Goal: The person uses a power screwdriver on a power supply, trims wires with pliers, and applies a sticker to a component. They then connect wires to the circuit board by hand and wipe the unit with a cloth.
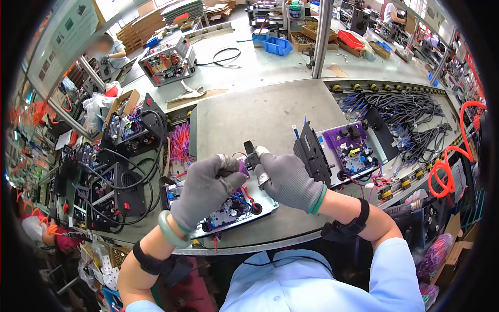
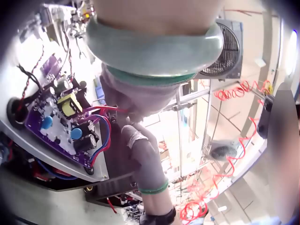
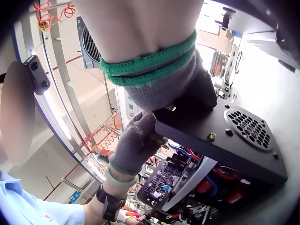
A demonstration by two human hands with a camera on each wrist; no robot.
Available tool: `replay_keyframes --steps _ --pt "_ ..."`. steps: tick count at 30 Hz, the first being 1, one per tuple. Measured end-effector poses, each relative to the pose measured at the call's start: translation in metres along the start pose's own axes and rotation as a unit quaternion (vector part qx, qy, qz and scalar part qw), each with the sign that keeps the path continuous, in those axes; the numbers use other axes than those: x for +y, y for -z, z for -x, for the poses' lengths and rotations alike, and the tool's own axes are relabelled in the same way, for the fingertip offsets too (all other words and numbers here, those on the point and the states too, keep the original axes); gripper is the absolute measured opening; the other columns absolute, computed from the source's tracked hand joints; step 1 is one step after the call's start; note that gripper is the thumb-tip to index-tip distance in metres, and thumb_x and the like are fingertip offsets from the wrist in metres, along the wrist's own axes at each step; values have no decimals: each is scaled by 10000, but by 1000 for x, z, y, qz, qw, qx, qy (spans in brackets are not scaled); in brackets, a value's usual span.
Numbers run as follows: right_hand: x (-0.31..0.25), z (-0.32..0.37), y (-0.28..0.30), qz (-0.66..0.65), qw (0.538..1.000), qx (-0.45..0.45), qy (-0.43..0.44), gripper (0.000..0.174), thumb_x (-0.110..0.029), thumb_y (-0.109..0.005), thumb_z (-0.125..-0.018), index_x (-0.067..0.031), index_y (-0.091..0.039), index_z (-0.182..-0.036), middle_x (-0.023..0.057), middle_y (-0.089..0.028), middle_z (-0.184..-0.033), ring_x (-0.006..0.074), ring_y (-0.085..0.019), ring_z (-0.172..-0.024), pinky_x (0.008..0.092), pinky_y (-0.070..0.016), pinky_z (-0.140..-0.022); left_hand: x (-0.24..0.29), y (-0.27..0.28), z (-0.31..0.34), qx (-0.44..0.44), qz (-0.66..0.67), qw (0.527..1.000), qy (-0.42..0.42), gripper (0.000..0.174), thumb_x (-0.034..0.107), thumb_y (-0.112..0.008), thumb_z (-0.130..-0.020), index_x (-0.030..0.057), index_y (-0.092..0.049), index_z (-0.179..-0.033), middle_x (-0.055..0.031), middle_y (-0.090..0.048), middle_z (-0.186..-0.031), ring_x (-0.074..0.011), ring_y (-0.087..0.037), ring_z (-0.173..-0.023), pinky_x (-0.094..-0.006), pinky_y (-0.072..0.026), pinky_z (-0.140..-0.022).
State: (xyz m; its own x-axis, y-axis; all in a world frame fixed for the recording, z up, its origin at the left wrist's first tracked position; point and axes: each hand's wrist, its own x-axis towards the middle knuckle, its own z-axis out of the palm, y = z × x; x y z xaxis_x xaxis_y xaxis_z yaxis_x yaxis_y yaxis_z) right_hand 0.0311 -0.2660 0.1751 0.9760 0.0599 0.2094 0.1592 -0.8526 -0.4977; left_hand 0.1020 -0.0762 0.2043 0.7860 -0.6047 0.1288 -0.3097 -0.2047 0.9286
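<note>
Both hands wear grey knitted gloves with taped fingertips. My left hand [image 1: 204, 191] is over a purple circuit board [image 1: 228, 212] fixed to a metal chassis plate [image 1: 267, 205]. Its thumb and fingers pinch a red wire [image 2: 101, 108] that rises from the board; a purple bit shows at the fingertips. Facing it, my right hand [image 1: 291, 179] grips a small black part [image 1: 251, 153] between thumb and fingers, with the two hands' fingertips close together. The exact kind of the black part I cannot tell. Close by my right hand stands a black vented panel [image 3: 220, 133].
A second purple-board chassis [image 1: 356, 148] stands at right. Bundled black cables [image 1: 405, 112] lie beyond it. Black units with looped cords [image 1: 122, 182] crowd the left. Pink wires [image 1: 180, 143] fill a bin, and a red coiled hose [image 1: 442, 174] hangs at right.
</note>
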Motion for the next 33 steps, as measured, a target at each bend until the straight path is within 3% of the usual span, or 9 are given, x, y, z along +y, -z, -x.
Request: replay_keyframes --steps 3,7,11,13,23,25,29,31,33 --pt "-1 2 1 7 1000 0 -2 477 -173 -597 -914 127 -514 -1275 200 -660 -715 370 -689 -667 470 -538 -611 5 14 -17 -112 -201 970 79 112 86 -736 -898 -23 -712 -893 -57 -662 -676 -63 -587 -658 -277 -496 -607" --pt "1 2 -2 15 1000 11 0 450 -192 -582 -945 117 -526 -1268 200 -639 -674 371 -671 -630 472 -519 -585 10 14 -23 -151 -447 880 -52 136 120 -723 -907 -6 -678 -884 -121 -655 -672 -168 -622 -623 -338 -502 -612" --pt "-1 1 -1 5 1000 7 -11 443 -201 -576 -952 111 -533 -1263 199 -637 -672 371 -672 -632 471 -520 -586 3 15 -22 -161 -455 875 -45 127 100 -687 -935 -18 -649 -907 -129 -645 -696 -159 -613 -657 -346 -503 -632" --pt "-2 0 0 -11 1000 -8 -23 434 -197 -576 -954 102 -539 -1266 199 -637 -680 374 -670 -633 472 -522 -590 -16 23 -24 -163 -280 946 23 120 97 -651 -967 -23 -644 -958 -122 -660 -760 -117 -588 -723 -331 -507 -681" --pt "-3 2 -5 -8 999 11 -33 477 -195 -615 -885 111 -536 -1243 165 -683 -738 344 -703 -681 465 -542 -601 -17 18 -40 -207 -165 950 166 111 80 -660 -958 -30 -654 -952 -123 -669 -801 -78 -564 -775 -305 -500 -710" --pt "-3 0 -5 -22 999 15 -27 435 -179 -634 -863 99 -555 -1187 171 -682 -738 351 -701 -677 465 -541 -595 -17 9 -35 -152 -251 956 17 143 91 -642 -965 -28 -649 -887 -155 -651 -734 -98 -576 -711 -316 -496 -659" --pt "-6 -3 -6 7 999 15 -28 379 -164 -655 -842 71 -572 -1127 180 -675 -714 365 -700 -679 472 -542 -596 -9 3 -35 -118 -262 957 26 158 111 -642 -934 -10 -644 -832 -173 -640 -685 -196 -639 -634 -378 -510 -625" --pt "-4 -5 -10 -11 998 41 -35 268 -149 -603 -915 47 -584 -1098 200 -623 -647 389 -667 -625 472 -522 -569 2 -3 -31 -104 -467 874 -88 144 134 -657 -864 1 -640 -810 -172 -650 -674 -336 -681 -655 -453 -527 -640" --pt "-5 1 -5 -52 998 38 -20 226 -185 -598 -945 19 -563 -1039 205 -616 -635 407 -659 -621 489 -519 -573 0 -4 -29 -106 -469 869 -121 136 159 -683 -794 27 -653 -805 -164 -644 -681 -376 -672 -687 -480 -509 -635"
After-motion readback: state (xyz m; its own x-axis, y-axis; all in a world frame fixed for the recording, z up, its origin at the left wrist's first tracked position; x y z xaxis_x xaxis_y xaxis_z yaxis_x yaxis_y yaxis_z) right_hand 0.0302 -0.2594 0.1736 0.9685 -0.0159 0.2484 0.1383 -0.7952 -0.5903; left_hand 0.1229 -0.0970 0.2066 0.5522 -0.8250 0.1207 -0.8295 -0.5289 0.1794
